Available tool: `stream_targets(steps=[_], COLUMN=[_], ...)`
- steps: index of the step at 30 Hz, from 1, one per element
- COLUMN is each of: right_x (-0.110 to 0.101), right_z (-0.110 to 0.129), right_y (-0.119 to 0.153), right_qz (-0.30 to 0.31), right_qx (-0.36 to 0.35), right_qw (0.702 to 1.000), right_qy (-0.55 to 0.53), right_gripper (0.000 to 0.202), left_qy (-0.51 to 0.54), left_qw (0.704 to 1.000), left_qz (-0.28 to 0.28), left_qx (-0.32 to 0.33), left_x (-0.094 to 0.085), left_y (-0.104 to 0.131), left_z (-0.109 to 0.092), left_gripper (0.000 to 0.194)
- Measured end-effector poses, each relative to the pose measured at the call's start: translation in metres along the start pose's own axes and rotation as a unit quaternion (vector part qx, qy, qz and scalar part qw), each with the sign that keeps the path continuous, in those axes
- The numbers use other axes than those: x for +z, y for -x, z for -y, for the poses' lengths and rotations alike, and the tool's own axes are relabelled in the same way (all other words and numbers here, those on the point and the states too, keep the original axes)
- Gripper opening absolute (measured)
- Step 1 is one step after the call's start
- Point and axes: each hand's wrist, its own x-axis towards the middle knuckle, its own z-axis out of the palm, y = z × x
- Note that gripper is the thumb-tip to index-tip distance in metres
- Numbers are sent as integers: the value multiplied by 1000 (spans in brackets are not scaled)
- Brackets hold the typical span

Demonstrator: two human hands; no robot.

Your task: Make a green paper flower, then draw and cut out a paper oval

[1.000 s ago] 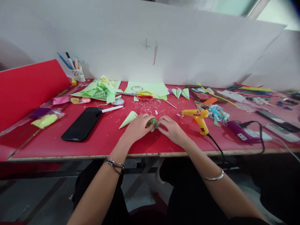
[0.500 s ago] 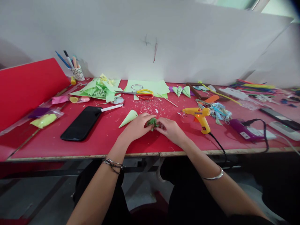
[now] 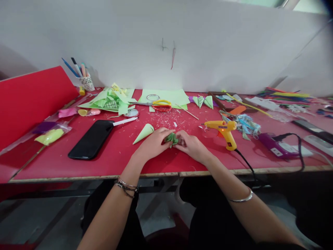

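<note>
Between my two hands is a small, crinkled dark green piece (image 3: 171,139), folded or ruffled like a leafy bit of paper or ribbon; its exact kind is unclear. My left hand (image 3: 156,143) grips its left side with thumb and fingers. On its right side, the fingers of my right hand (image 3: 189,146) are closed against it. A pale green paper cone (image 3: 144,133) lies just left of my left hand. To the right, a yellow hot glue gun (image 3: 221,130) rests on the red tabletop (image 3: 166,165), its small light glowing orange.
A black phone (image 3: 91,139) lies at left with a white pen (image 3: 125,121) by it. Scissors (image 3: 160,103), green paper sheets (image 3: 166,93), more cones (image 3: 200,101) and scraps (image 3: 111,99) lie behind. A purple power strip (image 3: 277,145) with cords sits at right.
The view has shifted slightly. The green piece has turned a little between my fingers and shows more of its folds.
</note>
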Motion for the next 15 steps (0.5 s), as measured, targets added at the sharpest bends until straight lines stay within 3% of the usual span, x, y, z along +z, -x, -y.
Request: stream_targets(steps=[6,15], right_x=[-2,-6], right_z=[1,6], right_y=[3,-1], right_qz=[10,19], right_qx=[16,60], right_qw=[998,989], right_qy=[-63,-134], right_gripper=[31,22], left_qy=[2,29], left_qw=[1000,999], left_qz=[4,14], left_qx=[-11,-13], left_x=[-2,-2], left_y=[1,1], left_z=[0,-3], left_gripper=[39,37])
